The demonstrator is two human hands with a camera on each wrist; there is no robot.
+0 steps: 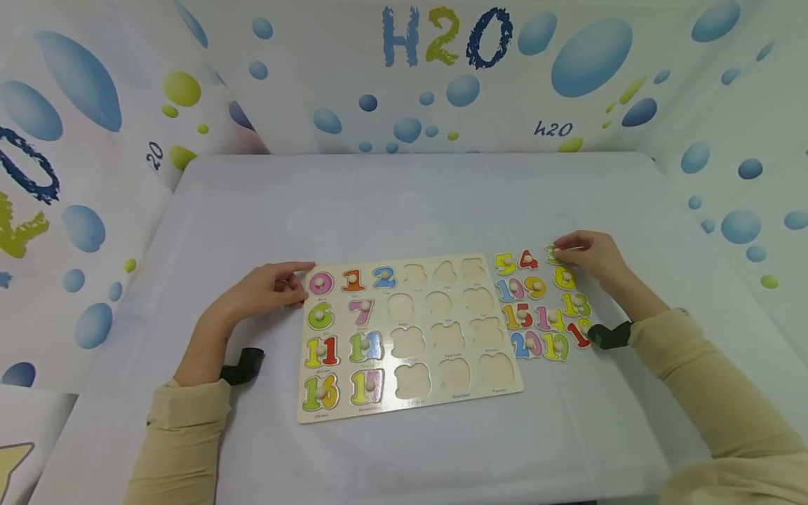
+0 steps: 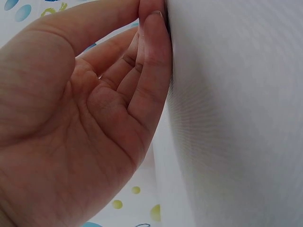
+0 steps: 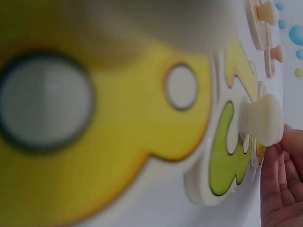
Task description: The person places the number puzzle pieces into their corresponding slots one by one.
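A wooden number puzzle board [image 1: 413, 407] lies on the table, its left columns filled with numbers and the other recesses bare. My left hand [image 1: 271, 289] is at the board's upper left corner, index finger stretched to the edge; in the left wrist view the other fingers of this hand [image 2: 94, 99] bend loosely beside the white cloth. At the far right of the loose pieces, my right hand [image 1: 590, 254] pinches the green number 3 piece [image 1: 551, 254], which its fingers partly cover. The right wrist view shows this hand's fingers [image 3: 279, 182] behind a knobbed 13 piece [image 3: 229, 156].
Right of the board lie several loose number pieces, among them a yellow 5 [image 1: 504, 264], a red 4 [image 1: 528, 260] and a yellow 8 [image 1: 564, 278]. A white cloth [image 1: 404, 203] covers the table, and patterned curtains [image 1: 416, 105] hang behind it.
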